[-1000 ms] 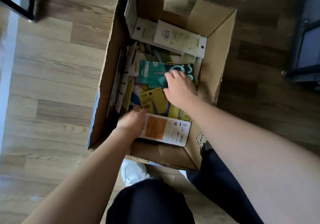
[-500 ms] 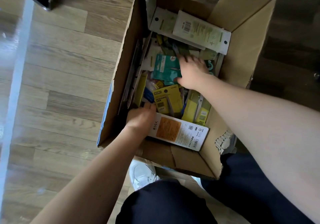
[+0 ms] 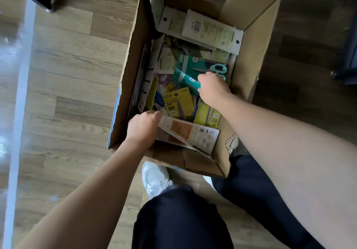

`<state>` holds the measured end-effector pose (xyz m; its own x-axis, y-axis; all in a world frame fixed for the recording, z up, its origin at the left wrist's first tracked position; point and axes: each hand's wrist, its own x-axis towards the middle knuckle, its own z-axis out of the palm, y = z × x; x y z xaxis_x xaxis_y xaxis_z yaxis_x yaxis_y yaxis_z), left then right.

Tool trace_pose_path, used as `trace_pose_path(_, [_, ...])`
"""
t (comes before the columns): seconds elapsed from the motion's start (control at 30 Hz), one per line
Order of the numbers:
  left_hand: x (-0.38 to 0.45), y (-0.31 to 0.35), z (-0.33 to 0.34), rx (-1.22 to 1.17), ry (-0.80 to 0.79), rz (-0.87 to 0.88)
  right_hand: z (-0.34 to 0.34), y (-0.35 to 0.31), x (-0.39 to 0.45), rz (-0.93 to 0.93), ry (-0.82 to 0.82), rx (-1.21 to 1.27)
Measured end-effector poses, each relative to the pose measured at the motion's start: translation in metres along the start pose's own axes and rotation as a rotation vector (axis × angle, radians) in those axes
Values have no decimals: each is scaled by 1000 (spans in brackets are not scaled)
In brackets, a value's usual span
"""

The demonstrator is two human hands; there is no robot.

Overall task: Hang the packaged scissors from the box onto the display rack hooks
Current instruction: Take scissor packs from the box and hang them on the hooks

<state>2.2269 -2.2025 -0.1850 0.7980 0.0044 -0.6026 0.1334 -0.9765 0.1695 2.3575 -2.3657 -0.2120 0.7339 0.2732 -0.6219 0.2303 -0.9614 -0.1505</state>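
Right hand (image 3: 212, 89) hid teal pack's (image 3: 185, 79) near end; box's (image 3: 249, 59) far flaps ran off frame; lower packs buried.

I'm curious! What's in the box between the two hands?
In the head view, a yellow scissors pack lies between the left hand and right hand.

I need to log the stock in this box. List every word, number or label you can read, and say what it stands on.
"SCISSORS": yellow scissors package, middle of the cardboard box.
"GRIP": same yellow package, lower down.
Barcode and print on the pale green-and-white package: too small to read.
Lettering on the teal scissors package: blurred.
Print on the white-and-orange package: too small to read.
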Motion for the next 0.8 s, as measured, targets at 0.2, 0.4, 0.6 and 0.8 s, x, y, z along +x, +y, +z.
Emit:
trace_pose_path(0.2, [-28, 12, -43, -225, 147, 125, -46, -6, -49, 8, -1, 34])
trace_pose_path(0.4, [-82, 33, -117, -407, 221, 185, -117, -18, -113, 40, 35, 72])
trace_pose_path(0.6, [-131, 47, -211, -361, 357, 83, -203, -39, -169, 15, 94, 105])
trace_pose_path(0.8, [-164, 61, -297, -380, 488, 124, -277, -56, -214, 56, 207, 219])
